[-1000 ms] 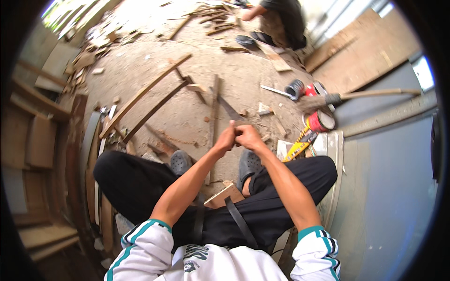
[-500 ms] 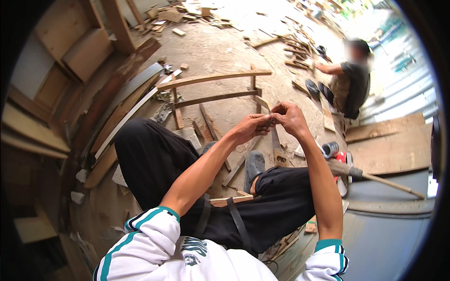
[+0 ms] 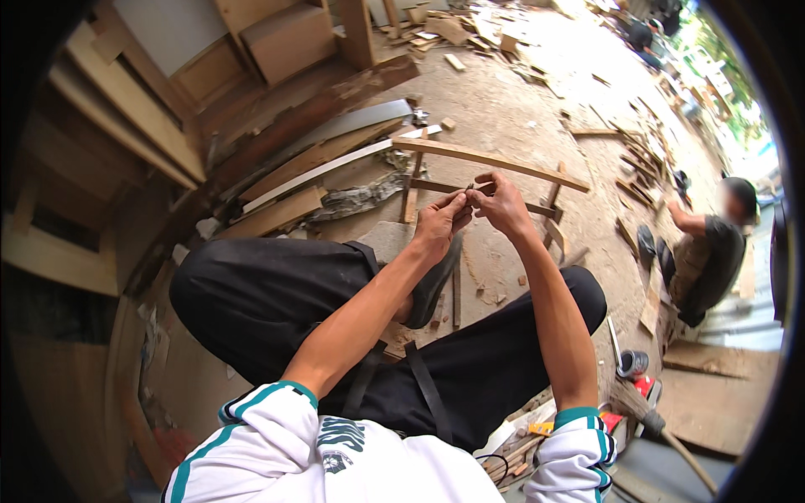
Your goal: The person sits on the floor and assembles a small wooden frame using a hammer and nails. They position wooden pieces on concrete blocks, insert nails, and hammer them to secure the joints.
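The left hand (image 3: 440, 228) and right hand (image 3: 501, 206) pinch a small dark piece (image 3: 470, 189) at their fingertips, too tiny to show its long axis or direction.

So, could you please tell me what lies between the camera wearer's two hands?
Between the left hand and the right hand, the head view shows a small dark piece, too small to identify.

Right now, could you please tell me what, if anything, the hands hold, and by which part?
The left hand and right hand seem to pinch a small dark thing between their fingertips; its kind and held part are unclear.
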The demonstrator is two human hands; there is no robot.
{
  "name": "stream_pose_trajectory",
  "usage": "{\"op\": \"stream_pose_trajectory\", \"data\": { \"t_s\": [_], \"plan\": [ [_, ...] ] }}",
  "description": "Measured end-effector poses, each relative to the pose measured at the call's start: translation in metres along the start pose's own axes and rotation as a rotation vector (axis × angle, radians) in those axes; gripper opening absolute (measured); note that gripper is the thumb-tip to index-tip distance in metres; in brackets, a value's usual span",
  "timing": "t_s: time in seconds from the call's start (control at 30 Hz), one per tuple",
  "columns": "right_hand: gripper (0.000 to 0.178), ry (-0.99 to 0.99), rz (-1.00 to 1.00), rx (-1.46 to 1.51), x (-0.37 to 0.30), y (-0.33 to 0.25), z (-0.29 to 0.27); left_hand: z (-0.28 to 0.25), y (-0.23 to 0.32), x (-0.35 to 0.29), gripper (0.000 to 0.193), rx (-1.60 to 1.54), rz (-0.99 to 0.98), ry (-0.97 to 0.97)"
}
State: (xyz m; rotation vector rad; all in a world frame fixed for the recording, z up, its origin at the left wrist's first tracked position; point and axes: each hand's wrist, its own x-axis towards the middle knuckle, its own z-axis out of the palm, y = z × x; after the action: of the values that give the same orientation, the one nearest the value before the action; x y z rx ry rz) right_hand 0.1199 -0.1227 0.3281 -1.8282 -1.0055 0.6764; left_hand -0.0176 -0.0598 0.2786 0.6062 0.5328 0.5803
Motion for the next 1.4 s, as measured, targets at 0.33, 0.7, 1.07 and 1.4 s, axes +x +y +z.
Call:
{"op": "stream_pose_trajectory", "data": {
  "t_s": [0.33, 0.7, 1.07, 1.4],
  "plan": [
    [0.026, -0.261, -0.076, -0.007, 0.041, -0.016, 0.042, -0.023, 0.017, -0.008, 0.025, 0.294, 0.311, 0.306],
    [0.03, -0.421, 0.002, -0.028, 0.045, -0.007, 0.079, -0.069, 0.02, -0.027, 0.029, 0.358, 0.269, 0.315],
    [0.026, -0.41, -0.011, -0.744, 0.034, 0.017, 0.088, -0.14, 0.026, -0.014, 0.026, 0.474, -0.008, 0.152],
    [0.033, -0.571, 0.409, 0.184, 0.002, 0.069, 0.079, -0.136, -0.004, 0.016, 0.027, 0.573, -0.144, -0.253]
  ]
}}
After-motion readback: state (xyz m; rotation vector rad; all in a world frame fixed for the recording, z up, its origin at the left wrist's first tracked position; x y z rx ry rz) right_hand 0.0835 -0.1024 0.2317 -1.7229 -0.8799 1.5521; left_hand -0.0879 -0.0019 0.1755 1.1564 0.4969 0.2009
